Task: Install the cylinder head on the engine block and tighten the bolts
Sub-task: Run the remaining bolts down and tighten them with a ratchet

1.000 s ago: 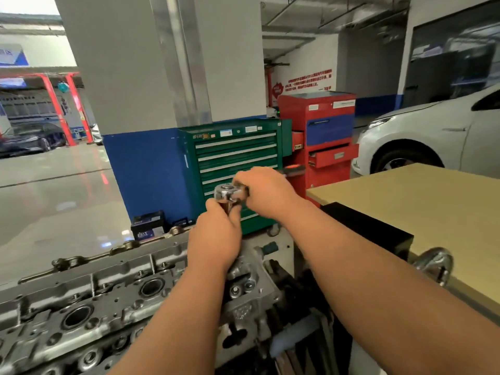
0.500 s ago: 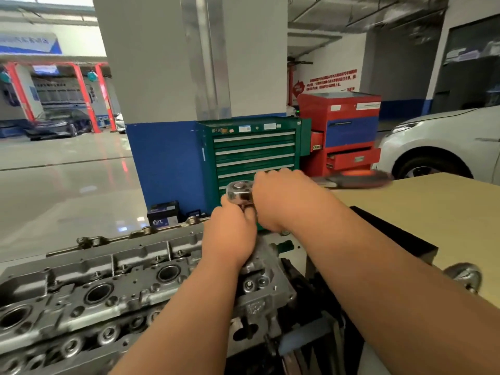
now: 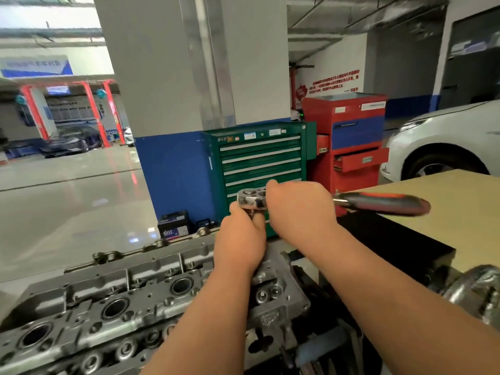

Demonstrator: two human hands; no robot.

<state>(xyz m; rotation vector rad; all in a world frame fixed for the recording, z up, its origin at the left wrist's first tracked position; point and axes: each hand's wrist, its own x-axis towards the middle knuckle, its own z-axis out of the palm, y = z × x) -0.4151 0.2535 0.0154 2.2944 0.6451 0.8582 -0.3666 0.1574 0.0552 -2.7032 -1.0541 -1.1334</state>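
One grey metal cylinder head [image 3: 121, 288]. One chrome ratchet [image 3: 378, 203], red-black handle. Two: left hand [image 3: 240, 239], right hand [image 3: 300, 212]. Two: green drawer cabinet [image 3: 259, 158], red drawer cabinet [image 3: 351, 131].

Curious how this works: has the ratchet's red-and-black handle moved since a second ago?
Yes. The red-and-black ratchet handle swung rightward, from before the red tool cabinet to over the tan tabletop.

Single head-worn view; faces forward, slightly down; close over grey cast-metal cylinder head [image 3: 151, 277]; green steel drawer cabinet [image 3: 259, 163] beyond.
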